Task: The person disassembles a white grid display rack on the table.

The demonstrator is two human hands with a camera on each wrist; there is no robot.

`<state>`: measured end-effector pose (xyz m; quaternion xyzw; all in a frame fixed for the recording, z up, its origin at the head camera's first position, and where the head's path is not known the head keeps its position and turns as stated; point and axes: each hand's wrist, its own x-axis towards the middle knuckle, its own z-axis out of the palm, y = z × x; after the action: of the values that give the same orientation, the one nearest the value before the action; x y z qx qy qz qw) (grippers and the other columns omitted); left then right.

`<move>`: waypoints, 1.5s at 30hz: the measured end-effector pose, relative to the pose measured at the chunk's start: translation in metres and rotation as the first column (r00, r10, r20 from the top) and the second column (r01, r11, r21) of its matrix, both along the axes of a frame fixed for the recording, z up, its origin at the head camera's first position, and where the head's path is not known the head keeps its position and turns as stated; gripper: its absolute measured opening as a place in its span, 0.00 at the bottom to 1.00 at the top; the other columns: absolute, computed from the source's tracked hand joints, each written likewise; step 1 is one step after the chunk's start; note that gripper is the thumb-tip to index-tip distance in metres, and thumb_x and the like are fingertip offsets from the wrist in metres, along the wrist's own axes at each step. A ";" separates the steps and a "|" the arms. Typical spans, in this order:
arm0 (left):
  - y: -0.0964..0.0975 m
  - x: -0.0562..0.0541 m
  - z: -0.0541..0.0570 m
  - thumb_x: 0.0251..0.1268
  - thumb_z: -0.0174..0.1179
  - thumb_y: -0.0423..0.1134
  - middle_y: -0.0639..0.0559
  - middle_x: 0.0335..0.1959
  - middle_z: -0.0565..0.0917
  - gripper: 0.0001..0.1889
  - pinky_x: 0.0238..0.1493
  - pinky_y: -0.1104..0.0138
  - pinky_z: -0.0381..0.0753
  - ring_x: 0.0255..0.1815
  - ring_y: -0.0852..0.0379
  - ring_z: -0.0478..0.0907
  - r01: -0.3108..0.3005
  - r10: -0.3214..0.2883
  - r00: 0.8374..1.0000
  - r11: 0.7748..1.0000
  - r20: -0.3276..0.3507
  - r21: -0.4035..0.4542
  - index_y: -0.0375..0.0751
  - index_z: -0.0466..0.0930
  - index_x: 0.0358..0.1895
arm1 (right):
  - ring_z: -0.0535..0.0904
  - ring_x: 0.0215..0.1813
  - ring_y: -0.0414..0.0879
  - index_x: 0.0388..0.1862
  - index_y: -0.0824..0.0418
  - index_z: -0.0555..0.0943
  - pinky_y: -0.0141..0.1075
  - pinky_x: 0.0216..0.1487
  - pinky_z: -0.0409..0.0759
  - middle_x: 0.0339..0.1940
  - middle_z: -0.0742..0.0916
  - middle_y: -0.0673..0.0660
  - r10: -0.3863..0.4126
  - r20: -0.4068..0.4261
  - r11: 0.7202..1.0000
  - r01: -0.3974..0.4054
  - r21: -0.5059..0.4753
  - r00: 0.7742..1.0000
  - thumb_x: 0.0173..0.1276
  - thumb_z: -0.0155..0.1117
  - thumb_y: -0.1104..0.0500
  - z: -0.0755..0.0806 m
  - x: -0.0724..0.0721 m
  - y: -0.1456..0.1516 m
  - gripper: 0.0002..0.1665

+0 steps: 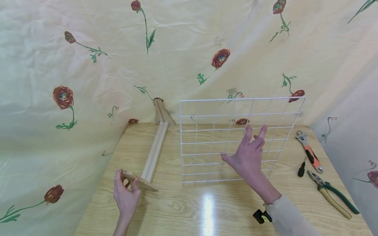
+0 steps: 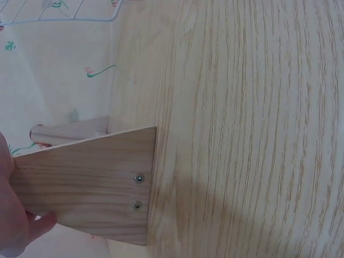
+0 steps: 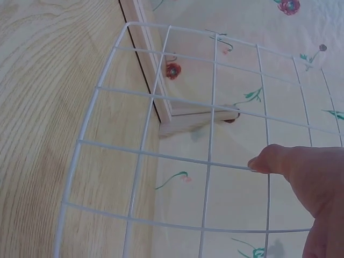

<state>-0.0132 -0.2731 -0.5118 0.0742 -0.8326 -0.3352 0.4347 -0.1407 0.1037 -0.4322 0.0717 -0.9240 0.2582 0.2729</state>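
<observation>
My left hand [image 1: 126,193] grips the near wooden end piece [image 1: 140,183] of a low wooden frame, thumb on one side and fingers on the other. Two screw heads show on this end piece in the left wrist view. A pair of wooden rails [image 1: 155,150] runs back to the tapered far end piece [image 1: 162,113]. To the right, a white wire grid panel [image 1: 196,143] stands upright, tilted. My right hand [image 1: 249,157] holds it with fingers spread across the wires; in the right wrist view the thumb [image 3: 269,160] lies against a wire near a crossing.
On the right of the wood-grain table [image 1: 177,209] lie an adjustable wrench [image 1: 309,151], a small black screwdriver [image 1: 301,169] and pliers [image 1: 332,193] with green and yellow handles. A small black object [image 1: 260,216] is beside the right sleeve. Flowered cloth [image 1: 183,42] hangs behind.
</observation>
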 end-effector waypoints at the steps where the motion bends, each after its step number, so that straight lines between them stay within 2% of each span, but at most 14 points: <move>1: 0.000 0.000 0.000 0.50 0.71 0.19 0.29 0.45 0.79 0.35 0.36 0.52 0.87 0.46 0.31 0.81 0.002 -0.002 1.000 1.000 0.001 0.003 0.26 0.66 0.63 | 0.60 0.59 0.75 0.74 0.63 0.43 0.57 0.30 0.77 0.76 0.33 0.74 -0.003 0.006 1.000 0.003 -0.002 1.000 0.27 0.92 0.49 0.000 0.000 0.000 0.84; 7: 0.001 -0.001 -0.002 0.49 0.69 0.16 0.29 0.45 0.78 0.37 0.41 0.78 0.83 0.48 0.32 0.80 0.021 -0.021 1.000 0.999 0.006 0.036 0.27 0.65 0.65 | 0.63 0.55 0.77 0.75 0.62 0.43 0.53 0.24 0.76 0.75 0.33 0.76 -0.010 0.053 1.000 0.010 0.011 0.999 0.26 0.92 0.48 0.003 -0.004 0.001 0.85; 10: 0.001 -0.001 -0.002 0.51 0.69 0.17 0.28 0.46 0.77 0.36 0.43 0.84 0.78 0.49 0.32 0.79 0.023 -0.024 1.000 0.999 0.011 0.049 0.27 0.64 0.66 | 0.64 0.53 0.79 0.76 0.63 0.42 0.50 0.21 0.74 0.75 0.33 0.77 -0.010 0.094 1.000 0.009 0.018 0.996 0.27 0.91 0.47 0.004 -0.007 0.002 0.86; 17: 0.001 -0.003 -0.003 0.47 0.70 0.15 0.30 0.46 0.78 0.38 0.41 0.82 0.80 0.48 0.32 0.80 0.021 -0.020 1.000 0.999 -0.023 0.045 0.29 0.66 0.66 | 0.62 0.52 0.79 0.76 0.62 0.40 0.44 0.17 0.69 0.75 0.33 0.77 -0.017 0.182 1.000 0.014 0.019 0.983 0.30 0.90 0.47 0.009 -0.012 -0.001 0.85; 28: 0.000 -0.002 -0.003 0.52 0.68 0.17 0.29 0.47 0.77 0.36 0.42 0.81 0.81 0.50 0.32 0.79 0.028 -0.030 0.999 0.998 0.031 0.060 0.28 0.64 0.66 | 0.60 0.57 0.81 0.77 0.64 0.40 0.46 0.18 0.71 0.75 0.32 0.77 -0.011 0.270 0.999 0.002 0.032 0.963 0.32 0.89 0.45 0.009 -0.021 -0.003 0.85; 32: 0.000 -0.003 -0.003 0.52 0.68 0.17 0.28 0.46 0.77 0.36 0.42 0.82 0.81 0.49 0.32 0.79 0.030 -0.032 0.999 0.998 0.023 0.061 0.27 0.64 0.66 | 0.59 0.59 0.82 0.77 0.65 0.40 0.46 0.17 0.71 0.74 0.32 0.78 -0.012 0.304 0.999 -0.002 0.046 0.953 0.33 0.89 0.43 0.009 -0.026 -0.003 0.85; 38: 0.001 -0.004 -0.003 0.50 0.68 0.16 0.29 0.45 0.78 0.36 0.40 0.80 0.83 0.48 0.32 0.80 0.034 -0.034 0.999 0.998 0.010 0.060 0.26 0.64 0.65 | 0.60 0.59 0.81 0.77 0.66 0.41 0.49 0.19 0.74 0.74 0.32 0.79 -0.022 0.348 0.998 0.001 0.060 0.937 0.34 0.88 0.42 0.007 -0.032 -0.004 0.84; 45: 0.002 -0.003 -0.001 0.52 0.68 0.17 0.29 0.47 0.78 0.35 0.41 0.79 0.83 0.50 0.34 0.80 0.033 -0.035 0.999 0.997 0.027 0.072 0.26 0.65 0.65 | 0.59 0.60 0.81 0.79 0.68 0.39 0.55 0.23 0.77 0.74 0.32 0.80 -0.030 0.400 0.997 -0.002 0.078 0.916 0.35 0.87 0.41 0.003 -0.036 -0.004 0.86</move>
<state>-0.0165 -0.2715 -0.5127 0.0802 -0.8273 -0.3710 0.4141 -0.1765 0.0998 -0.4290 0.0211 -0.9700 0.2297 0.0769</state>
